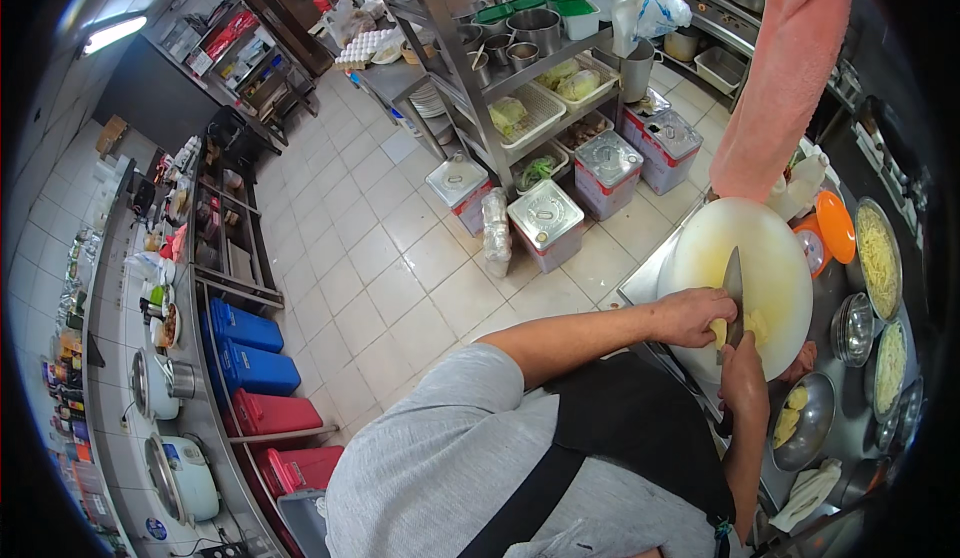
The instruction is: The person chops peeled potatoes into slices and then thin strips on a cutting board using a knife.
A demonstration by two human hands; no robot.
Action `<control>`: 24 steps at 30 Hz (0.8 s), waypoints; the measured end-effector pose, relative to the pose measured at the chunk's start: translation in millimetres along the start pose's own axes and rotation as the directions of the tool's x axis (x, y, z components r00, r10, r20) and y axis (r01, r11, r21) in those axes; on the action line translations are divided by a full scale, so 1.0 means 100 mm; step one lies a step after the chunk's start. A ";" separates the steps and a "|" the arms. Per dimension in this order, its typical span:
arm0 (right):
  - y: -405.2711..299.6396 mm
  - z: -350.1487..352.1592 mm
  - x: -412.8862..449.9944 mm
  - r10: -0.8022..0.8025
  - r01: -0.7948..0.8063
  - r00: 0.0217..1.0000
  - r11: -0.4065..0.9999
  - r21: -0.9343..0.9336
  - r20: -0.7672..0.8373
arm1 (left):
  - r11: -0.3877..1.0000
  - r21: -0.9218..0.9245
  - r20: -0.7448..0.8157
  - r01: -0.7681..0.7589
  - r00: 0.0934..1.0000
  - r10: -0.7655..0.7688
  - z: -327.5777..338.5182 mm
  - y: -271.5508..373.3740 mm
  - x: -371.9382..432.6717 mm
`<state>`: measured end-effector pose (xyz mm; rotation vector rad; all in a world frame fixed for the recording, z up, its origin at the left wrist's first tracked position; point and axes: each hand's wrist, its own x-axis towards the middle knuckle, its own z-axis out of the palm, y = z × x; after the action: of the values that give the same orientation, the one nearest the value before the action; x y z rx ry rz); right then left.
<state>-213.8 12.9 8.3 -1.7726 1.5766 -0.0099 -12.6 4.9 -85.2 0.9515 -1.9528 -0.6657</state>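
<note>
A thick round white cutting board [694, 258] lies before me on a steel counter. My right hand [744, 378] is closed around the lower end of a kitchen knife [734, 280], whose blade points away across the board. My left hand [694, 316] holds a pale yellow, potato-like piece [718, 331] against the near side of the blade. More pale yellow pieces [756, 327] lie just right of the blade. A steel bowl [817, 427] with larger yellow pieces stands to the right of my right forearm.
Bowls of yellow shreds [877, 258] and pale shreds [890, 370], stacked steel bowls [852, 329] and an orange scale [811, 247] stand right of the board. A pink towel [784, 85] hangs beyond it. Lidded tins [546, 217] stand on the floor by a metal rack [502, 160].
</note>
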 end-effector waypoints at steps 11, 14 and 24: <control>-0.01 -0.02 -0.02 0.023 -0.023 0.999 1.000 -0.005 0.038 | 1.000 0.016 0.004 0.022 1.000 -0.022 0.01 0.04 -0.04; 0.03 0.01 -0.01 0.017 -0.016 0.999 1.000 -0.012 0.036 | 1.000 0.008 0.007 0.023 1.000 -0.023 0.01 0.06 -0.04; 0.13 0.18 0.09 -0.209 0.217 0.972 0.974 0.069 -0.104 | 0.998 0.055 0.125 -0.006 0.992 -0.001 -0.25 0.24 0.15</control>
<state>-214.3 15.0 -15.5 -1.8941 1.4235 -0.2612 -5.7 3.9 -48.0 0.9608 -2.0921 -0.6873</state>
